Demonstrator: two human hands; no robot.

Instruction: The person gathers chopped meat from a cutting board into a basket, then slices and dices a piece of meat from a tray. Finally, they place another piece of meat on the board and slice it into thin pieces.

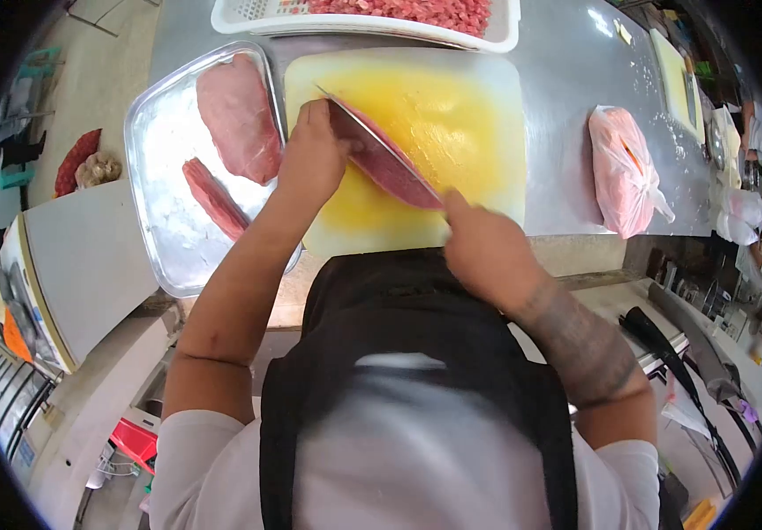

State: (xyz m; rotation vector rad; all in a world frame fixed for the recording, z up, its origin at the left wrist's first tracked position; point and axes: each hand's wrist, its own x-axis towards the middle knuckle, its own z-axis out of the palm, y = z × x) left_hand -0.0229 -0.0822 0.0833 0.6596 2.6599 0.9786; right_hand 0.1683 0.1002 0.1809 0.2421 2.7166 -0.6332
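Note:
My right hand is wrapped round the handle of a long knife, its blade slanting up and left across the cutting board. A piece of raw red meat lies along the blade, showing on both sides of it. My left hand, fingers curled, grips the meat's far left end close to the blade; its fingertips are partly hidden. Left of the board, a metal tray holds a large slab of meat and a narrow strip. My left forearm passes over the tray's right edge.
A white basket of diced meat stands behind the board. To the right on the metal table sits a tied plastic bag of pinkish contents. Another board lies at the far right. A black apron borders the board's near edge.

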